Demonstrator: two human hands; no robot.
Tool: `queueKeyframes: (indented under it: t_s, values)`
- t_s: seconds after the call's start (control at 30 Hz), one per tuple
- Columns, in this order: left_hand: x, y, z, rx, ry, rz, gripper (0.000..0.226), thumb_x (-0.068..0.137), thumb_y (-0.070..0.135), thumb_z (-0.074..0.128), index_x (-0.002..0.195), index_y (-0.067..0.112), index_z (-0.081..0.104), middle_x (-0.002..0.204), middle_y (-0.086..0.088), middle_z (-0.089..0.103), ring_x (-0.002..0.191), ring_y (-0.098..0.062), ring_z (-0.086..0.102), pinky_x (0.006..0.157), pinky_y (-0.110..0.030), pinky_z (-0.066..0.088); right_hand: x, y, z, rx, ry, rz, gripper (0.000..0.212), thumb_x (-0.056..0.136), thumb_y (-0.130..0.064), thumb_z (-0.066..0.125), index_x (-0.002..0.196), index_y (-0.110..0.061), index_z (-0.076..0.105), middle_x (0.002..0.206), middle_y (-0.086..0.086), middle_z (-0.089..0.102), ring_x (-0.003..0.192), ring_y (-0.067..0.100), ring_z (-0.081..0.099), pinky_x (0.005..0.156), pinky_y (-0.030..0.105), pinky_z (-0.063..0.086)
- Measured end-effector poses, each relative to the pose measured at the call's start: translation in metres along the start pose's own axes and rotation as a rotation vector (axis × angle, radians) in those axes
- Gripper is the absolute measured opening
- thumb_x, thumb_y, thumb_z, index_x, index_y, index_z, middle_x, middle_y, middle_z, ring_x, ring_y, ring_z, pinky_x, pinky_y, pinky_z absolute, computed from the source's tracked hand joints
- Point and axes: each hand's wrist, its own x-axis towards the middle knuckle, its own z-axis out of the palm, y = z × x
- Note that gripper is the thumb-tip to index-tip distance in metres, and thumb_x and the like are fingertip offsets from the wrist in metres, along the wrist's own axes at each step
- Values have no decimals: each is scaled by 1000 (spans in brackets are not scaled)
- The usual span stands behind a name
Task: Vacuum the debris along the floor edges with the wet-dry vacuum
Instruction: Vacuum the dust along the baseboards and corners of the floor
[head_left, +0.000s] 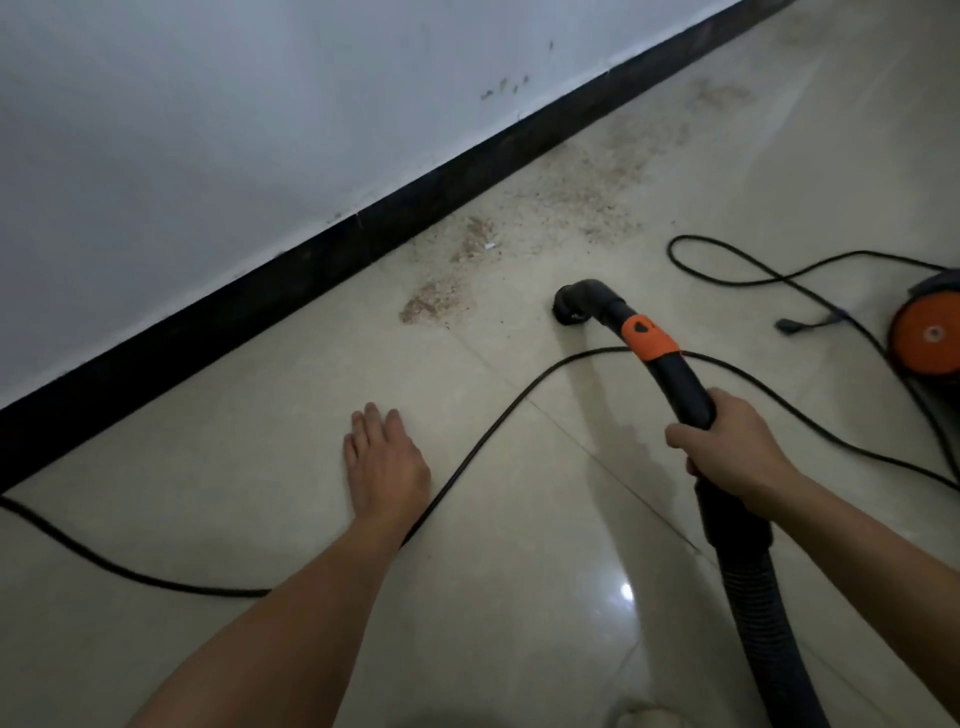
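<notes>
Tan granular debris (566, 195) along black baseboard (260, 293); black-orange vacuum nozzle (589, 304) gripped in right hand (727, 449), mouth down nearby; left hand (384, 465) flat-fingered, bracing.

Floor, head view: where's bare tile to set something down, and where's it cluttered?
Free: tile between the baseboard and the cable, left of the left hand; also the near tile between that forearm and the hose. Crowded: debris along the baseboard beyond the nozzle, and cable loops beside the vacuum at right.
</notes>
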Motion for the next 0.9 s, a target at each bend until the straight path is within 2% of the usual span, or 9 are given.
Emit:
queueKeyframes:
  t_s: [0.2,0.37,0.43,0.53,0.7,0.8,0.9]
  values:
    - [-3,-18,-3,9,-19,4,52,96,15,35,147,8,31,157,-17,20,146,-30,13,118,-41,12,-12,-21,54,75,-195,-126,17,74,-14,70,83,-19,56,60,7,63,42,15,61,42,27,46]
    - [5,-21,-9,60,-44,-14,51,97,18,33,147,9,29,157,-18,18,146,-31,14,117,-41,13,23,-2,29,106,52,-25,16,77,-14,70,84,-15,56,67,12,66,39,14,62,47,26,46]
    - [13,-18,-10,84,-38,-20,50,97,19,35,146,8,30,157,-19,19,145,-32,15,117,-42,15,43,4,10,124,87,12,15,76,-13,70,85,-12,58,68,14,67,41,17,63,49,29,50]
    - [28,-7,-11,75,-41,-51,48,97,19,35,144,6,31,156,-21,20,144,-35,16,116,-44,16,71,-1,-2,150,52,9,16,74,-11,70,85,-8,60,64,13,65,42,19,62,49,33,52]
    - [56,4,-8,29,-9,-109,47,97,19,35,142,5,34,155,-21,21,143,-35,16,116,-46,15,127,-43,14,177,2,-35,17,74,-12,69,86,-9,58,65,12,62,39,17,59,42,28,49]
    - [77,1,-2,11,57,-137,45,98,19,34,141,6,35,155,-20,22,144,-34,16,116,-46,13,168,-77,29,217,-69,-42,20,75,-10,69,91,-8,58,66,11,60,39,17,57,40,27,49]
    - [105,1,2,-20,105,-187,46,98,20,35,142,7,35,155,-20,23,144,-33,16,117,-46,10,205,-109,42,251,-106,-19,28,78,-10,70,103,-7,58,73,12,59,47,21,57,40,24,49]
